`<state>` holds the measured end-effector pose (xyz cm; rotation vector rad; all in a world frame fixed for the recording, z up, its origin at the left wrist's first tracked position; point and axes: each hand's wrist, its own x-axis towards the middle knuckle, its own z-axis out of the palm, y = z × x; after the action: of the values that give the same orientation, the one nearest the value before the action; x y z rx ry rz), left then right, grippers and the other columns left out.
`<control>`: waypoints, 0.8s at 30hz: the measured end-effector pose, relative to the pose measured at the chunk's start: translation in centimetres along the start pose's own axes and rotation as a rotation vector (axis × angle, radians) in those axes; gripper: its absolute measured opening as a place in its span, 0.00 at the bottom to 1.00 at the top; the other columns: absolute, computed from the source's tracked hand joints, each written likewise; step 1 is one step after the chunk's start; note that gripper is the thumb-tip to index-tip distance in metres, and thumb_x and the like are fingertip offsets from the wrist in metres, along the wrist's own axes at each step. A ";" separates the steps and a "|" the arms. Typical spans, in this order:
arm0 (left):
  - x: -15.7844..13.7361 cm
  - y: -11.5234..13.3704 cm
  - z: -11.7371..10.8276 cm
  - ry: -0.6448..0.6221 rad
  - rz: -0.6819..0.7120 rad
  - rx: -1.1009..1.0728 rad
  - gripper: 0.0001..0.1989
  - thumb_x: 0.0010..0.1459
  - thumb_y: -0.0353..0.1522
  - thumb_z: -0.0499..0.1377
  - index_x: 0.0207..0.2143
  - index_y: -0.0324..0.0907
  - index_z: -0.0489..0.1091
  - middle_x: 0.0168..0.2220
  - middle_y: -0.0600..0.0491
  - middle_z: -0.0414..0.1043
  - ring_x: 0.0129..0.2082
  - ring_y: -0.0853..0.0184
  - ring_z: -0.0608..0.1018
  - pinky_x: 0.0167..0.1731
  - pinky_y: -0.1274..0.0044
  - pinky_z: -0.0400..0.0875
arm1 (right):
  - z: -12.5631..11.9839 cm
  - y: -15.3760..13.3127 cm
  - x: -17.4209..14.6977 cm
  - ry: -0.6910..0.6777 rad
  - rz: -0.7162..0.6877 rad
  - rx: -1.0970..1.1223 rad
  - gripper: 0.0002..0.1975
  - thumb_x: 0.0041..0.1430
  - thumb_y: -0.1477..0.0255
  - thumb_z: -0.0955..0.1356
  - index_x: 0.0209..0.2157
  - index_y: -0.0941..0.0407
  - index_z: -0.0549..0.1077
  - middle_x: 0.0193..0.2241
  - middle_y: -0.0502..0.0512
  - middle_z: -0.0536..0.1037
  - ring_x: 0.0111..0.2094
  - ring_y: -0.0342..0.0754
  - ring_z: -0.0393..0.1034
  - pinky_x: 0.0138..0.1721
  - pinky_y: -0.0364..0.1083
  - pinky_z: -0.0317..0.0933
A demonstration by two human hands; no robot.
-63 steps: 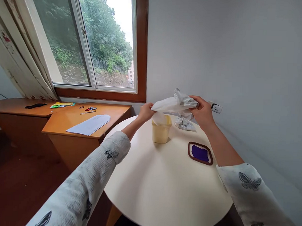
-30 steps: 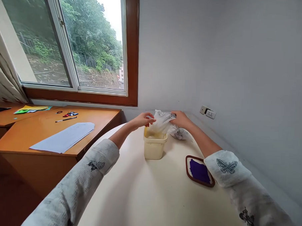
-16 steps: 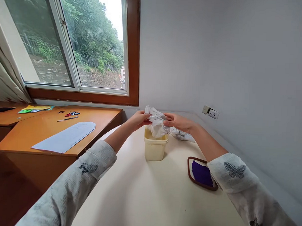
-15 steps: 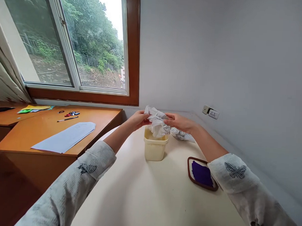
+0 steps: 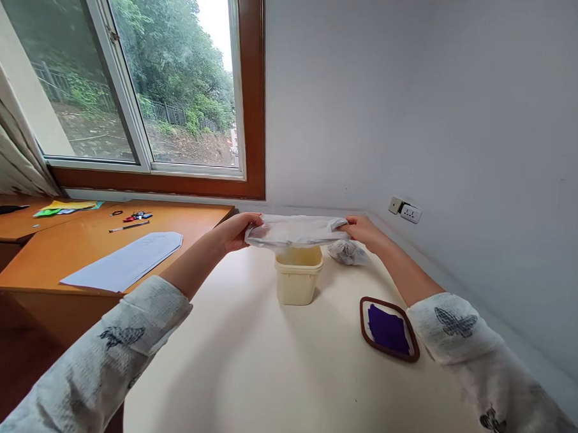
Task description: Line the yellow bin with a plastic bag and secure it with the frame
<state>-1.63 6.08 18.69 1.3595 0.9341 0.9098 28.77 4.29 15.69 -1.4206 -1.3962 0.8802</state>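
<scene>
Stretched between my two hands is a white plastic bag (image 5: pixel 298 231), held level above a cream plastic tub (image 5: pixel 296 287). My left hand (image 5: pixel 240 231) pinches its left end, and my right hand (image 5: pixel 362 231) grips the right end, fingers closed on both sides. The tub stands upright on the white table (image 5: pixel 263 368), its mouth partly hidden behind the bag. Just beyond my right wrist lies a crumpled white bag (image 5: pixel 347 252) with dark marks showing on it. Nearer my right forearm is a brown-rimmed lid (image 5: pixel 364 328) with a folded purple cloth (image 5: pixel 388 329) on it.
An orange-brown wooden desk (image 5: pixel 197 222) adjoins at the left, bearing paper sheets (image 5: pixel 129 260), a pen (image 5: pixel 129 226), scissors (image 5: pixel 134 217) and coloured papers (image 5: pixel 71 207). Behind the table are a wall with a power socket (image 5: pixel 410 213) and a window (image 5: pixel 189 78).
My hands have moved apart, the left one farther left. The bunched white bag between them is now pulled out into a flat, wide strip above the tub.
</scene>
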 end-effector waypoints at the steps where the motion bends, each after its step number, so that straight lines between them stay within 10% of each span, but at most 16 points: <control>1: -0.4 0.0 -0.2 -0.018 -0.039 0.004 0.02 0.44 0.24 0.55 0.23 0.37 0.65 0.19 0.55 0.64 0.17 0.73 0.69 0.15 0.82 0.66 | -0.1 0.1 0.2 0.018 0.007 0.040 0.07 0.41 0.70 0.68 0.27 0.56 0.72 0.26 0.49 0.74 0.27 0.41 0.66 0.27 0.42 0.62; 10: -2.5 -0.9 0.4 -0.147 -0.142 0.142 0.11 0.45 0.35 0.65 0.30 0.37 0.72 0.26 0.53 0.73 0.22 0.73 0.72 0.16 0.85 0.63 | 1.4 -0.9 -0.1 -0.069 0.077 0.704 0.10 0.47 0.79 0.66 0.32 0.52 0.65 0.30 0.49 0.74 0.29 0.42 0.69 0.32 0.45 0.68; 15: -2.3 -2.0 1.0 0.027 -0.024 -0.338 0.10 0.56 0.33 0.56 0.33 0.34 0.73 0.30 0.47 0.75 0.26 0.68 0.76 0.25 0.80 0.71 | 1.5 -0.5 -0.5 -0.069 0.135 0.822 0.14 0.45 0.86 0.63 0.32 0.54 0.67 0.25 0.47 0.74 0.26 0.40 0.67 0.26 0.38 0.65; 24: -6.3 -6.2 -0.5 -0.089 0.112 -0.886 0.16 0.61 0.33 0.47 0.51 0.46 0.65 0.41 0.54 0.75 0.39 0.67 0.76 0.42 0.74 0.71 | 0.1 4.4 -5.4 -0.010 0.141 0.843 0.17 0.43 0.82 0.65 0.36 0.52 0.71 0.29 0.47 0.76 0.27 0.41 0.68 0.23 0.39 0.63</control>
<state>-4.50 0.39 12.57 0.6757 0.2966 1.1476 29.58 -0.66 10.90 -0.8560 -0.7632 1.3572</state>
